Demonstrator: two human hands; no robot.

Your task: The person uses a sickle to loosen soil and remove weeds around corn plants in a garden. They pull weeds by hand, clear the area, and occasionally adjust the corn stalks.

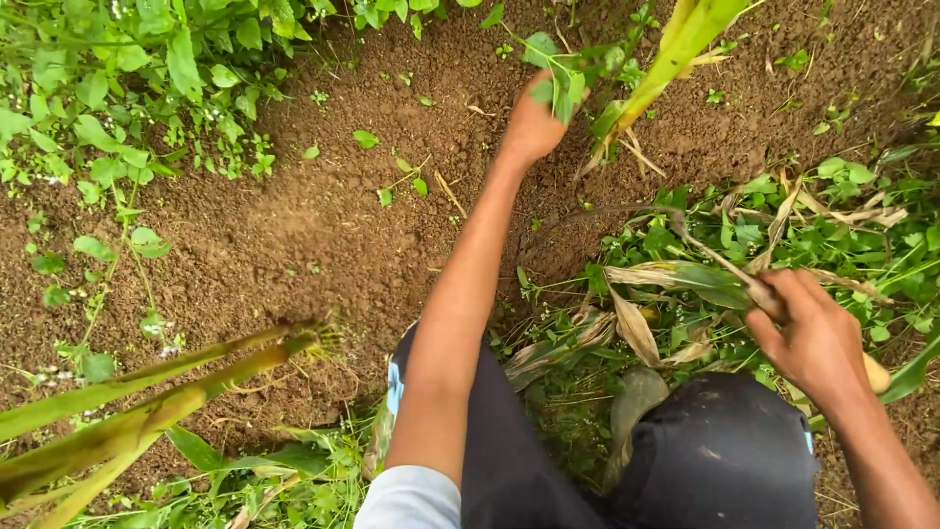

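My left hand (534,122) reaches forward over the bare soil and is closed around a small leafy green weed (558,73), right beside the base of a green maize stalk (666,64). My right hand (813,338) is at the right, gripping the wooden handle of a hand tool (874,373). The tool's thin, dark curved blade (700,245) runs up and to the left over the weeds. Both my knees, in dark trousers (720,456), are at the bottom of the view.
Brown tilled soil (323,225) fills the middle. Dense green weeds (117,88) grow at the upper left, and more weeds and dry leaves (842,225) lie at the right. Cut green stalks (147,402) lie across the lower left.
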